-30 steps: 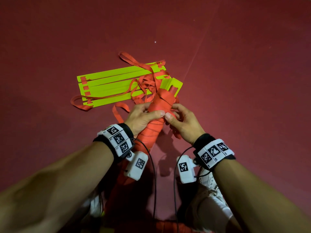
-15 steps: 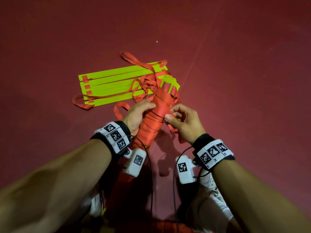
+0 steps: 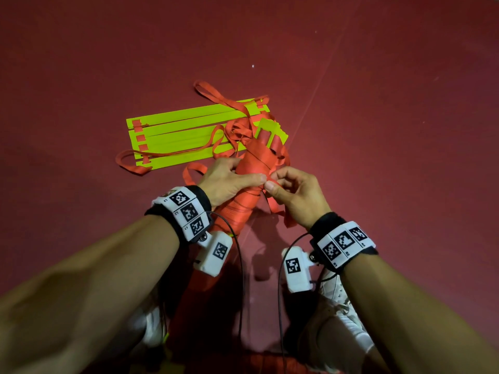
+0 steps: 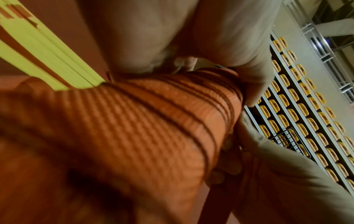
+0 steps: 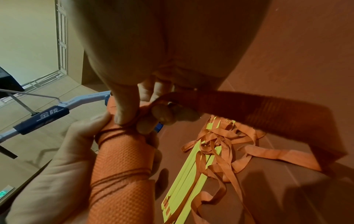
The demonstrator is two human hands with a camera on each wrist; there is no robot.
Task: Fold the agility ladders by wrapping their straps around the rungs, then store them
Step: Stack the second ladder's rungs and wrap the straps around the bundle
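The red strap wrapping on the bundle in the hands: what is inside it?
Yellow-green rung ends stick out of the top of the red strap wrapping, so rungs are inside. How many cannot be seen; the strap and the left hand cover the rest.

Floor's a dark red sports surface (image 3: 378,130) with a thin pale seam line (image 3: 321,85) cutting across it diagonally. From the left wrist view there are rows of yellow stadium seats (image 4: 298,115) on grey tiers. Right wrist view shows a pale wall (image 5: 25,37) and a blue-and-grey equipment frame (image 5: 41,117) with Chinese lettering. Lighting's pretty dim.
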